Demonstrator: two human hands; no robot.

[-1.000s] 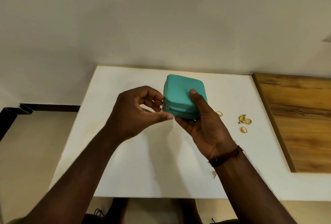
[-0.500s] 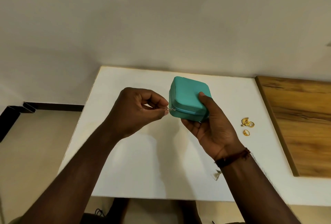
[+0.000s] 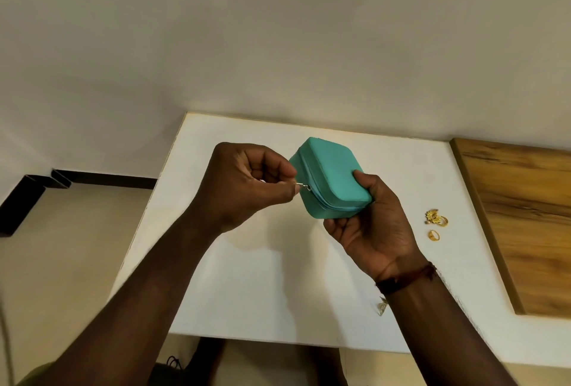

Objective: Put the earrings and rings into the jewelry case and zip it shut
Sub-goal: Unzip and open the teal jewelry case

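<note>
A white table (image 3: 247, 277) stands against a pale wall (image 3: 278, 30), a wooden board (image 3: 525, 215) along its right side.

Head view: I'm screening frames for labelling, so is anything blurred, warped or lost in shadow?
Head view, right: the wooden panel is smeared. Head view, edges: the white table splays from wide-angle distortion. Head view, centre: a soft shadow lies below the teal case, no glare; the gold jewelry is small but legible.
</note>
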